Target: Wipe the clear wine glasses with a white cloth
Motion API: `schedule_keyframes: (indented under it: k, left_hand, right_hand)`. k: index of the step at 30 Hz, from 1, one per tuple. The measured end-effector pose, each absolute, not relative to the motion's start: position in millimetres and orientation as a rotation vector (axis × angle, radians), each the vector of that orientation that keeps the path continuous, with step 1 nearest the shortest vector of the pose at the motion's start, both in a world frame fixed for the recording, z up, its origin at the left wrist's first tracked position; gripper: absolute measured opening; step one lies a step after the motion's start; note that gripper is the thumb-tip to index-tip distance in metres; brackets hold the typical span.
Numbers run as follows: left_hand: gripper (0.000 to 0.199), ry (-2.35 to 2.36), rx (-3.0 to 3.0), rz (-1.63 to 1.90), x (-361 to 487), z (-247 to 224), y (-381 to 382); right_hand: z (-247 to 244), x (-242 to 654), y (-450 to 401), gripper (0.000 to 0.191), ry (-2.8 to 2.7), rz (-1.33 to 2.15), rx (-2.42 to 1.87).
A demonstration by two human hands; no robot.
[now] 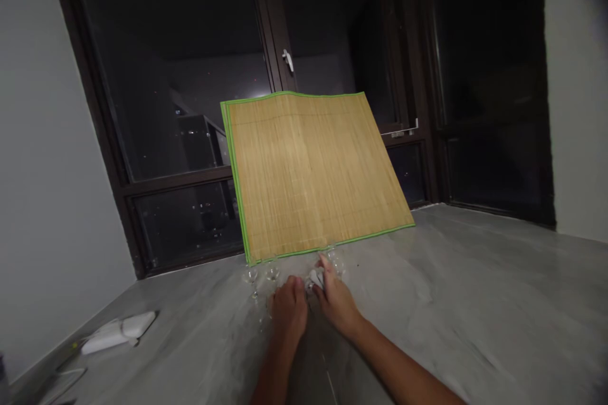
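Observation:
Both hands are close together low in the middle of the view, over a grey marbled surface. My right hand (336, 297) has its fingers closed round a small whitish cloth (316, 278). Just left of it, my left hand (289, 305) is curled, and what it grips is too small and hidden to name. Clear stemmed glasses stand around the hands: one glass (251, 276) at the left, another glass (272, 271) beside it, and a glass (337, 264) behind my right hand. A tan bamboo mat (313, 171) with green edging stands behind them.
The grey marbled surface (427, 304) reaches back to dark-framed windows (171, 76) with a white handle (287, 61). At the left lies a white bundled object (118, 332) with a cable (66, 380) near it. Pale walls flank both sides.

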State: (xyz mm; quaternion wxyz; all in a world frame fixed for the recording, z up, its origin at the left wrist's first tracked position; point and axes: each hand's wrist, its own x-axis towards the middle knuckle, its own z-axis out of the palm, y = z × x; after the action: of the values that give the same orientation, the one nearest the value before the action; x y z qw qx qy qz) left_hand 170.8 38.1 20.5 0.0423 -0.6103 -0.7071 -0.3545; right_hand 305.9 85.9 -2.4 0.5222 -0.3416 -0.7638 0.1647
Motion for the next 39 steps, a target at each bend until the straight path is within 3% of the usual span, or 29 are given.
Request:
schedule_keyframes:
  k: [11, 20, 39]
  left_hand:
    - [0.050, -2.241, -1.750, -1.069, 164.8, 19.8, 39.4]
    - [0.041, -2.189, -1.843, -1.136, 170.7, 18.4, 41.2]
    - [0.037, -2.139, -1.722, -0.998, 173.8, 17.0, 39.0]
  right_hand:
    - [-2.2, 304.9, 82.6, 0.055, -1.862, 0.689, -0.609]
    - [-4.5, 301.8, 84.6, 0.063, -1.793, 0.332, -0.777]
    - [-3.3, 302.4, 85.7, 0.051, -1.785, 0.786, -0.668]
